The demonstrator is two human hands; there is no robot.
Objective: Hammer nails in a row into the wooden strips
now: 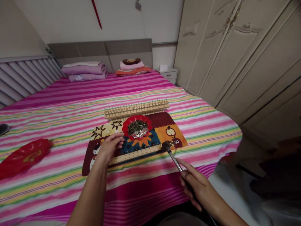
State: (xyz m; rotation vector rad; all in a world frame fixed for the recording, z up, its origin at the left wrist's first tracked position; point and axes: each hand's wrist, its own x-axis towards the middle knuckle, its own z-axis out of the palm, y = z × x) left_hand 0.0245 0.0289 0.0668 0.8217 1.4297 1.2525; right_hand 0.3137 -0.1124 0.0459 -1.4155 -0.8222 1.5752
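My right hand (194, 182) grips a hammer (174, 158) by its handle. The hammer's dark head is at the right end of a pale wooden strip (138, 153) with a row of nails standing in it. Over the strip's left part is my left hand (111, 145), its fingers bent and drawn together; whatever they may hold is too small to make out. Just beyond, a red scalloped dish (124, 127) contains a heap of loose nails (137, 128). Dish and strip lie on a patterned mat (164, 121) with apples and flowers.
Behind the mat, several nail-studded wooden strips (137, 109) lie together. A red tray-like thing (25, 158) is at the left on the striped bedspread (66, 125). Folded bedding (86, 71) sits by the headboard (94, 51). Wardrobe doors (235, 56) line the right.
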